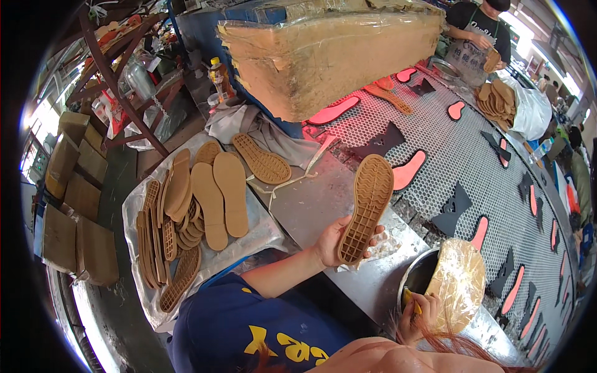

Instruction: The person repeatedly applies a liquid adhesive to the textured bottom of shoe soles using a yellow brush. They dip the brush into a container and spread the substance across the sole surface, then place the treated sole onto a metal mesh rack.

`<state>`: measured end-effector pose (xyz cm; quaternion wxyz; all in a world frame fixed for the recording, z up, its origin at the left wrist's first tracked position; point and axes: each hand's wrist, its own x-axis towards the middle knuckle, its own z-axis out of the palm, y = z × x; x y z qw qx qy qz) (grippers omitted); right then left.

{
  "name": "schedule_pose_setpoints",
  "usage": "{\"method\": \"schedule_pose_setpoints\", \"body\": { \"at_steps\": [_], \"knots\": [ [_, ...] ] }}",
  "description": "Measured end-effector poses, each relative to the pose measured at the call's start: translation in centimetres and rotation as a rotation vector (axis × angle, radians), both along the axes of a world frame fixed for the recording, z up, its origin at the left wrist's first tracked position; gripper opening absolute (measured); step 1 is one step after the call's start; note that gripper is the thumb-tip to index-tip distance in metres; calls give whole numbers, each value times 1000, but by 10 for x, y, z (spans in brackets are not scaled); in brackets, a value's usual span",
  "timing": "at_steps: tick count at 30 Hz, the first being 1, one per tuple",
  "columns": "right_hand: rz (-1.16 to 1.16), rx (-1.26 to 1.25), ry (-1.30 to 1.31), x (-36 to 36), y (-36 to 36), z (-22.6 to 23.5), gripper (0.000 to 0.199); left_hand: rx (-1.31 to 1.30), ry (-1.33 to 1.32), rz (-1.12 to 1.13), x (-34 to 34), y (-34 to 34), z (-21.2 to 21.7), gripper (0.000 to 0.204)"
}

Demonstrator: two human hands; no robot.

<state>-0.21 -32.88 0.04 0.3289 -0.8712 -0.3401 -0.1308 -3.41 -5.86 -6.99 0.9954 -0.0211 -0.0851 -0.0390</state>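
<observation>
Two bare hands are at work over a metal desk (311, 208). The left hand (329, 242) has its grip closed around the heel end of a tan rubber shoe sole (367, 208), thumb and fingers wrapped at its edges, so the sole stands up with its ridged tread facing the camera, above the desk's near edge. The right hand (418, 314) pinches a small yellow-handled brush (411, 301) at the rim of a round metal pot (416, 276), whose mouth is partly covered by a crumpled yellowish plastic sheet (460, 283). To the left, on a clear plastic sheet (249, 239), lies a pile of tan soles (186, 217), some flat, some stacked on edge; one more sole (261, 158) lies tread-up near a grey cloth (249, 124). Beyond the desk runs a mesh conveyor (472, 161) carrying pink insoles and dark cut pieces. A large block wrapped in brown paper and clear film (329, 56) sits above it. Brown cardboard boxes (74, 186) stand stacked on the floor at far left. Another person (479, 31) stands at the conveyor's far end.
</observation>
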Motion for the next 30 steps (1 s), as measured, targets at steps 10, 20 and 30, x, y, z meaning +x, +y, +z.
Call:
{"method": "schedule_pose_setpoints", "body": {
  "at_steps": [10, 20, 30],
  "knots": [
    [-16, 33, -34, 0, 1, 1, 15, 70, 69, -4, -2, -2, 3, 55],
    [-43, -9, -37, -4, 2, 8, 13, 48, 51, -24, -4, -1, 3, 60],
    [-70, -22, -29, -9, 1, 12, 13, 55, 73, -19, -6, -4, 3, 57]
  ]
}}
